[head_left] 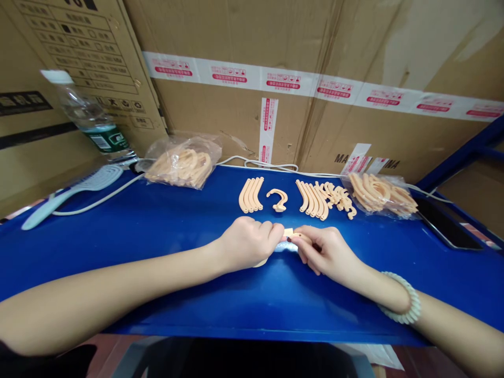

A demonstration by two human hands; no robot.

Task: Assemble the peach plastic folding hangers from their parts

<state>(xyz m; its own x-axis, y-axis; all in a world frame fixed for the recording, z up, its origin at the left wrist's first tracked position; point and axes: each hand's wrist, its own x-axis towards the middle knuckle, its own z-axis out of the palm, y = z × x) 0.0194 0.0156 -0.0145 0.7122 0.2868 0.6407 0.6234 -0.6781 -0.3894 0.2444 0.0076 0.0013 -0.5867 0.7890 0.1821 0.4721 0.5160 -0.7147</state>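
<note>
Close together over the front middle of the blue table [189, 310], both hands are on a beige plastic part [289, 232]. My left hand [248, 242] is closed in a fist around one end, and a pale curved edge shows beneath it. With thumb and fingertips, my right hand [331, 252] pinches the other end, where a small dark hole is visible. Most of the part is hidden by the fingers. Just beyond lie a row of curved beige strips [251, 194], a hook-shaped beige piece [280, 198], a second row of strips [312, 199] and a heap of small hooks [336, 195].
Clear bags of beige parts stand at back left [183, 163] and back right [380, 193]. A hairbrush [79, 191], a water bottle [94, 121] and a white cable [271, 165] lie toward the back; a phone [449, 224] is at right. Cardboard boxes [236, 31] wall the rear.
</note>
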